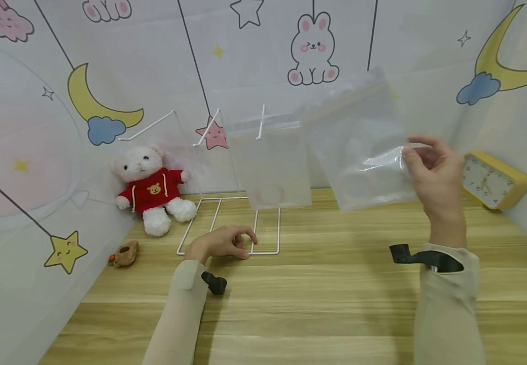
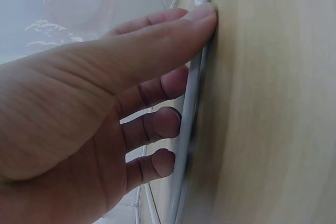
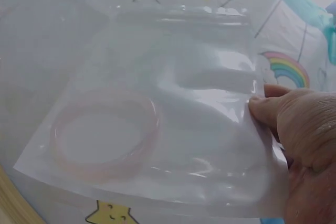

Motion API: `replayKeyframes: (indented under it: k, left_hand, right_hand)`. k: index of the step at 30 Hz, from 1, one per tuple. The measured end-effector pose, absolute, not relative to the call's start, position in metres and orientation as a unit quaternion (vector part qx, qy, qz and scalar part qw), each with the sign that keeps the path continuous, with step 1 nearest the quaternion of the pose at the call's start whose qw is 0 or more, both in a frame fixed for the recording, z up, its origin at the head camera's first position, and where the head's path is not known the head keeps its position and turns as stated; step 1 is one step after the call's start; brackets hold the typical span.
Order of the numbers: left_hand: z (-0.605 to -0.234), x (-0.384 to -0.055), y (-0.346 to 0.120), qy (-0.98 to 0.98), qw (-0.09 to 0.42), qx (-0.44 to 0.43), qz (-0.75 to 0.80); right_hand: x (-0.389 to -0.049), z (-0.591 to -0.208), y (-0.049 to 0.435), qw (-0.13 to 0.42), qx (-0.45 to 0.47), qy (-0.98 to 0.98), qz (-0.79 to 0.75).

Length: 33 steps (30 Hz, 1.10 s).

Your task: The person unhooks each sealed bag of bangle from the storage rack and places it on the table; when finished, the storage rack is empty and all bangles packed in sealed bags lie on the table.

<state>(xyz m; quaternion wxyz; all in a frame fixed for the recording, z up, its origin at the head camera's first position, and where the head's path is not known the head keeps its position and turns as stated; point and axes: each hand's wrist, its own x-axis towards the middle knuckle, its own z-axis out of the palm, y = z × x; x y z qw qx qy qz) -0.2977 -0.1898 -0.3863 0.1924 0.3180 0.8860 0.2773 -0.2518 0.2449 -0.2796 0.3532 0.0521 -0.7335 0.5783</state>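
My right hand (image 1: 438, 175) pinches the right edge of a clear zip bag (image 1: 363, 147), holding it up and tilted right of the white wire rack (image 1: 279, 228). In the right wrist view a pale pink ring, like a bracelet (image 3: 152, 124), shows inside that bag. Another clear bag (image 1: 281, 162) hangs at the rack's right hook (image 1: 261, 121), with a faint pink ring in it. A fainter clear sheet or bag hangs further left. Low at the rack's base, my left hand (image 1: 222, 242) rests with loosely bent fingers; its thumb touches the front bar (image 2: 191, 93).
A white teddy bear (image 1: 149, 187) in a red hoodie sits behind the rack's left side. Near it lies a small brown wooden object (image 1: 126, 253). A yellow clock (image 1: 496, 180) stands at the right wall. A printed cloth (image 1: 254, 66) hangs behind the wooden table (image 1: 318, 304).
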Motion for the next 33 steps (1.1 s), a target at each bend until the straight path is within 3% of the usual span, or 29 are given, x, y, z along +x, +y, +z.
replayKeyframes:
  k: [15,33]
  left_hand:
    - [-0.386,-0.298,-0.189,0.885,0.196,0.318,0.279]
    - [-0.388,-0.299,-0.19,0.886,0.191,0.319,0.279]
  right_hand:
    - [-0.254,-0.288,0.255,0.348,0.032,-0.765,0.541]
    - [-0.279,-0.327,0.259,0.245,0.005,-0.8,0.548]
